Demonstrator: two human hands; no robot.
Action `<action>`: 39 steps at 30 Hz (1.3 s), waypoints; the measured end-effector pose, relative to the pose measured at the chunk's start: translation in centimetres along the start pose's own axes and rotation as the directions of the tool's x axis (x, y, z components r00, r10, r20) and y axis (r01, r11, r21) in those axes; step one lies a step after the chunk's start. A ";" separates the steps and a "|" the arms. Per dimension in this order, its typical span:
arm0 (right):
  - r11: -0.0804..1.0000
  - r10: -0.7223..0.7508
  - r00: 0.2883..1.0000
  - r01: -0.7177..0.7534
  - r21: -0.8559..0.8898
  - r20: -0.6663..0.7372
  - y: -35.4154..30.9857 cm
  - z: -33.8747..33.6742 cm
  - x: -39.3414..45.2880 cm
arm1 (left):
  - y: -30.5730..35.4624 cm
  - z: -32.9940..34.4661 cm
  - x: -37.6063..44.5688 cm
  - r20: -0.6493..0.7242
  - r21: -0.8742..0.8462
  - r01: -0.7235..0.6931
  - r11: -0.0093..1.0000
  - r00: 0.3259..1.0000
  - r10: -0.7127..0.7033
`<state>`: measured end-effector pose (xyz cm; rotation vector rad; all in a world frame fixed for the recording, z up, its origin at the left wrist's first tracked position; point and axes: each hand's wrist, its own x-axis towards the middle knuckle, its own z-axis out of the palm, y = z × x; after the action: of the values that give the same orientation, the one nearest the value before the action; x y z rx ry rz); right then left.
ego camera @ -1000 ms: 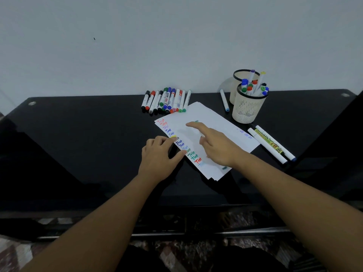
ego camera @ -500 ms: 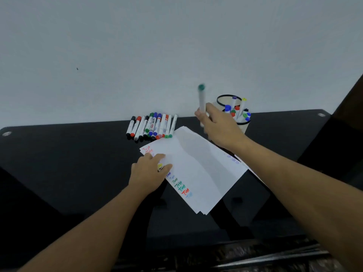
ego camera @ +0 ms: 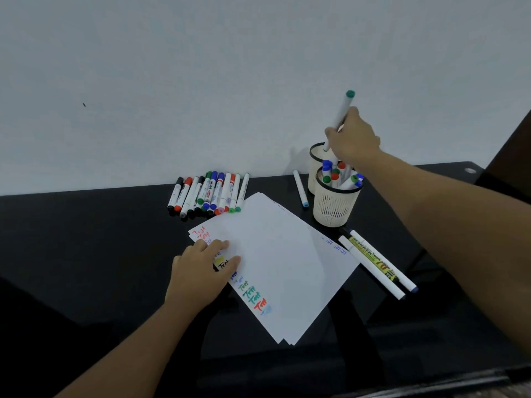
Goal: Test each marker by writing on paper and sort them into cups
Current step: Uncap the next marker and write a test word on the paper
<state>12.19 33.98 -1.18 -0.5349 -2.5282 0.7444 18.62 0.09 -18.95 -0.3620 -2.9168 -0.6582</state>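
With your right hand (ego camera: pixel 352 139) pinching the green-capped marker (ego camera: pixel 340 116) above the back cup (ego camera: pixel 316 159), just lower it straight in while your left hand (ego camera: pixel 201 271) lies flat on the paper (ego camera: pixel 281 268).

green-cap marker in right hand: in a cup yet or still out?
Partly in. The right hand holds the green-capped marker tilted, its lower end just below the rear cup's rim, not released.
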 end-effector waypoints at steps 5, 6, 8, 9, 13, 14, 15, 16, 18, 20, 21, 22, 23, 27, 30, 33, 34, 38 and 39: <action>0.992 0.044 0.999 -0.041 -0.123 0.022 1.2 1.0 1.4 | -0.1 0.0 0.1 0.014 0.013 0.006 1.000 1.000 -0.007; 0.990 0.055 0.998 -0.050 -0.134 0.036 1.3 1.2 1.6 | -0.1 0.0 0.0 0.016 0.015 0.005 1.000 1.000 -0.006; 0.987 0.078 0.994 -0.066 -0.147 0.081 1.6 1.4 1.7 | 0.0 0.0 0.0 0.014 0.013 0.005 1.000 1.000 -0.006; 0.986 0.080 0.993 -0.066 -0.151 0.088 1.6 1.4 1.7 | 0.0 -0.1 0.0 0.011 0.011 0.006 1.000 1.000 -0.006; 0.987 -0.010 1.000 0.006 -0.159 -0.021 1.1 1.0 0.8 | 0.0 -0.2 0.0 0.020 0.009 0.011 1.000 1.000 -0.011; 0.983 -0.057 0.996 0.045 -0.176 -0.064 0.9 0.9 0.4 | 0.1 -0.2 0.0 0.024 0.009 0.012 1.000 1.000 -0.012; 0.976 -0.116 0.988 0.095 -0.194 -0.104 0.6 0.9 -0.2 | 0.1 -0.2 0.0 0.025 0.008 0.013 1.000 1.000 -0.013; 0.965 -0.186 0.973 0.155 -0.213 -0.136 0.1 1.0 -0.8 | 0.1 -0.2 0.0 0.023 0.008 0.014 1.000 1.000 -0.015; 0.910 -0.355 0.919 0.299 -0.287 -0.169 -0.8 1.5 -2.3 | 0.1 -0.2 -0.1 0.018 0.009 0.011 1.000 1.000 -0.011; 0.797 -0.525 0.839 0.426 -0.429 -0.142 -1.9 2.1 -3.4 | 0.1 -0.2 0.0 0.015 0.006 0.009 1.000 1.000 -0.009; 0.730 -0.582 0.807 0.465 -0.500 -0.100 -2.5 2.3 -3.8 | 0.1 -0.2 0.0 0.016 0.003 0.011 1.000 1.000 -0.011; 0.676 -0.610 0.791 0.486 -0.555 -0.050 -3.1 2.3 -3.9 | 0.1 -0.2 0.0 0.019 0.003 0.012 1.000 1.000 -0.012; 0.642 -0.615 0.789 0.496 -0.585 -0.006 -3.6 2.2 -4.0 | 0.2 -0.2 0.1 0.021 0.005 0.012 1.000 1.000 -0.012; 0.689 -0.568 0.809 0.567 -0.452 0.149 -5.8 2.5 -5.2 | 0.2 -0.3 0.1 0.024 0.004 0.015 1.000 1.000 -0.015; 0.792 -0.462 0.840 0.535 -0.293 0.284 -5.9 4.9 -6.9 | 0.2 -0.3 0.0 0.015 -0.008 0.012 1.000 1.000 -0.012; 0.846 -0.291 0.849 0.443 -0.296 0.440 -4.8 7.5 -7.9 | 0.1 -0.3 0.1 0.020 0.000 0.013 1.000 1.000 -0.013; 0.849 -0.214 0.840 0.412 -0.331 0.499 -4.3 8.3 -8.0 | 0.1 -0.3 0.1 0.021 -0.003 0.013 1.000 1.000 -0.013; 0.754 0.037 0.783 0.386 -0.532 0.621 -3.2 10.4 -8.3 | 0.1 -0.2 0.1 0.015 0.000 0.006 1.000 1.000 -0.006; 0.721 0.066 0.773 0.400 -0.565 0.631 -2.9 10.8 -8.3 | 0.1 -0.2 0.1 0.015 0.000 0.006 1.000 1.000 -0.006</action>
<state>12.76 23.37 -10.11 -0.2577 -3.4178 -0.1905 18.55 0.06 -18.71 -0.3592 -2.9329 -0.6594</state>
